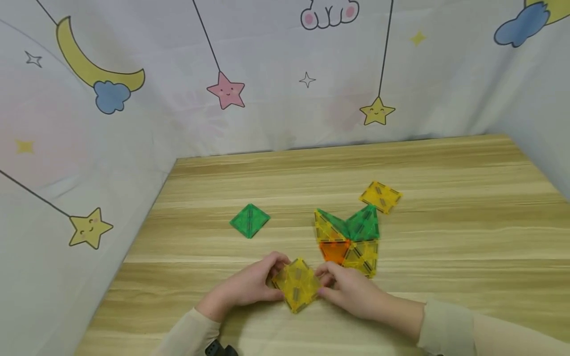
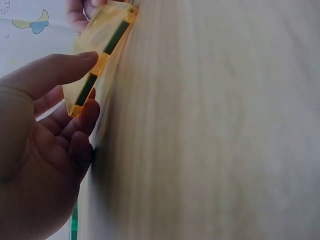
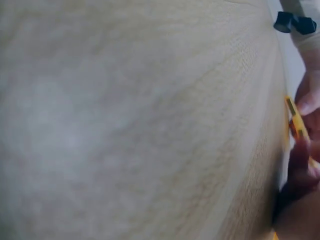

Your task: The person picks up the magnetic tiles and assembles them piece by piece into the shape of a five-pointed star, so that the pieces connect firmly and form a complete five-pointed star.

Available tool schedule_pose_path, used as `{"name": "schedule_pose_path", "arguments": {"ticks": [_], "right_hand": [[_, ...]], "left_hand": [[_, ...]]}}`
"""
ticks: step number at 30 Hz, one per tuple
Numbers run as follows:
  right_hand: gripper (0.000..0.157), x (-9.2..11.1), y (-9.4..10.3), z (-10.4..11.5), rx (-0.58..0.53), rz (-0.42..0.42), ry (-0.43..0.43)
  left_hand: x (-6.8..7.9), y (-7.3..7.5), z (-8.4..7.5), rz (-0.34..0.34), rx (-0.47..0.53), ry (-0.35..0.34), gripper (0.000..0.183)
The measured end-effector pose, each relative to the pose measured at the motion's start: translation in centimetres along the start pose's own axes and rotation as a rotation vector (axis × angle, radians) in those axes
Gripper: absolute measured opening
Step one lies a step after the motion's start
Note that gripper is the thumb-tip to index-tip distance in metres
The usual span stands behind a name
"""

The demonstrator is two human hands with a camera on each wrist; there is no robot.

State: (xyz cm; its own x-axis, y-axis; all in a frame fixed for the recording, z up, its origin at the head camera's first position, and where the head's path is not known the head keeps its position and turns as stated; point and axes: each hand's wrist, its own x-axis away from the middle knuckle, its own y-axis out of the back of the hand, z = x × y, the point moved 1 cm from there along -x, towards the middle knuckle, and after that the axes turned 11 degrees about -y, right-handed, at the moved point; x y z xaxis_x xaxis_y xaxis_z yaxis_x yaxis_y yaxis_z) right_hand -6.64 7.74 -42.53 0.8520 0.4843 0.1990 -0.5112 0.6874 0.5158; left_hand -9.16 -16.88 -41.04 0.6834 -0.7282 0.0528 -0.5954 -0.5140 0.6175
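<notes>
Both hands hold a yellow, see-through square magnetic tile (image 1: 297,286) low over the near part of the table. At its left corner my left hand (image 1: 256,282) pinches it, the thumb (image 2: 75,69) on the upper face and the fingers below. The opposite corner is between the thumb and fingers of my right hand (image 1: 356,292). Just behind the right hand lies a joined group of tiles: two green pieces (image 1: 363,225) at the back, a yellow triangle (image 1: 327,230), an orange piece (image 1: 334,251) and a yellow piece (image 1: 362,257). The right hand hides part of the group's near edge.
Two green triangles joined into a diamond (image 1: 250,220) lie to the left on the wooden table (image 1: 454,207). A loose yellow tile (image 1: 381,197) lies behind the group at its right. A printed white curtain (image 1: 276,113) borders the table at the back and sides.
</notes>
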Motion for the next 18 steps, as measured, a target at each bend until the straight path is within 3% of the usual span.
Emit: {"name": "schedule_pose_path", "arguments": {"ticks": [3, 5, 12, 18], "right_hand": [[0.027, 0.1, 0.1, 0.0, -0.208, 0.106, -0.079], [0.027, 0.0, 0.3, 0.0, -0.287, 0.142, -0.107], [0.022, -0.8, 2.1, 0.9, -0.271, 0.155, -0.053], [0.022, -1.7, 3.9, 1.6, -0.296, 0.159, -0.097]], "left_hand": [[0.0, 0.2, -0.1, -0.012, 0.073, 0.006, 0.045], [-0.1, 0.2, -0.1, -0.025, 0.137, 0.010, 0.036], [-1.3, 0.3, -0.7, -0.106, 0.320, -0.054, 0.038], [-2.0, 0.3, -1.3, -0.127, 0.339, -0.095, 0.029]]}}
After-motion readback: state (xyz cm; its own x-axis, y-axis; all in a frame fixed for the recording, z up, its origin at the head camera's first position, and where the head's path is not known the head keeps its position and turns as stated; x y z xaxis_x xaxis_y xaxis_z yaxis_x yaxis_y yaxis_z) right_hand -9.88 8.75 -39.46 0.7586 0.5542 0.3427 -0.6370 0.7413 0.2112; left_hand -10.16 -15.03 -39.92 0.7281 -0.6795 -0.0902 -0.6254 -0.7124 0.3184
